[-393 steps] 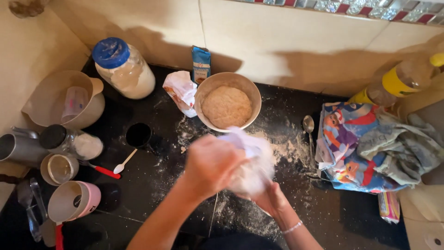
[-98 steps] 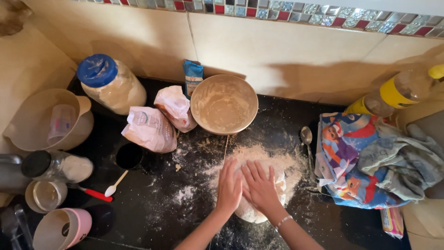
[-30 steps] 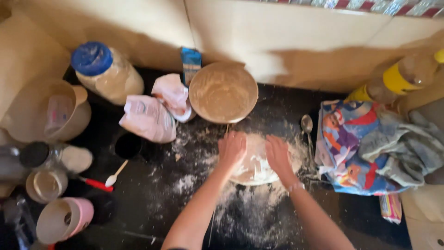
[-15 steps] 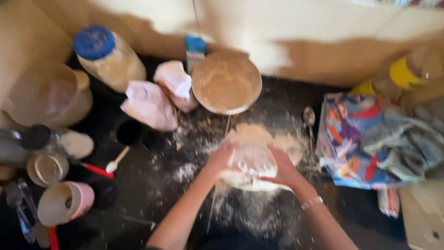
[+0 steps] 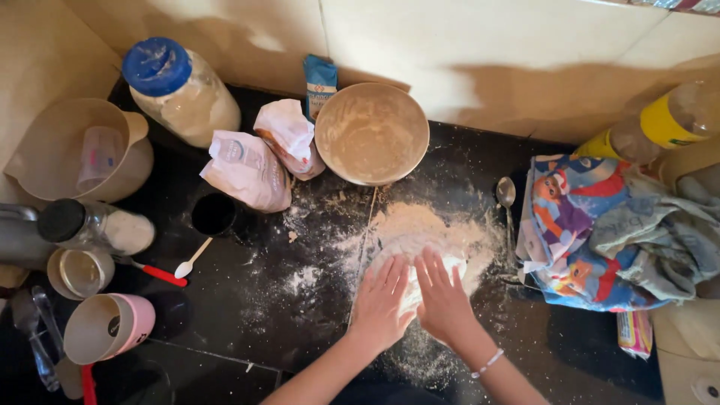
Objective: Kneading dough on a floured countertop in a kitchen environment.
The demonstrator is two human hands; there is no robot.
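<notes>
A pale lump of dough lies on the floured black counter, mostly covered by both my hands. My left hand rests flat on its left side with fingers spread. My right hand presses flat on its right side, a thin bracelet on the wrist. Loose flour is spread just beyond the dough. A round tan bowl smeared with dough residue stands behind it, against the wall.
Two flour bags and a blue-lidded jar sit at the back left. A beige jug, pink cup, dark cup and small white spoon stand left. A metal spoon, colourful cloth and yellow-labelled bottle lie right.
My hands have drawn back toward me over the dough and flattened on it, after reaching farther forward a second ago. The view has shifted slightly.
</notes>
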